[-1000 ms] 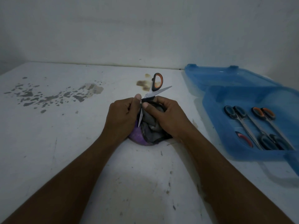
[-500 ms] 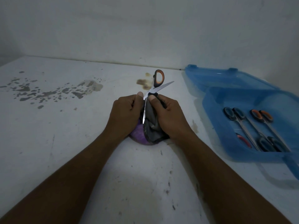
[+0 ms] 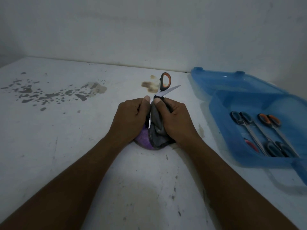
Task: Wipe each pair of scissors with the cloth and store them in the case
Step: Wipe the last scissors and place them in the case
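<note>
Two hands are bunched up mid-table (image 3: 66,146), right in front of you, with the scissors (image 3: 165,81) sandwiched between them. They're splayed wide open, so there isn't one long axis. One blade runs down between your hands with its tip pointing back at you. The other pokes out to the right and a bit away from you, toward the case (image 3: 216,103). One orange-and-black loop sticks up past your thumbs on the far side; I can't see the other loop.

Your left hand (image 3: 131,117) has its fingers curled, and the thumb tip sits against the scissors near the pivot, pinching them as far as I can see. Your right hand (image 3: 176,117) is wrapped round the grey-and-purple cloth (image 3: 156,131), with the thumb pushing it onto the near blade. The cloth's bottom edge rests on the table.

Off to your right the case lies open, lid flat behind it by the wall (image 3: 149,27). The stored pairs (image 3: 239,117) lie side by side in it, running near to far. Dark stains (image 3: 49,95) speckle the table's far left.
</note>
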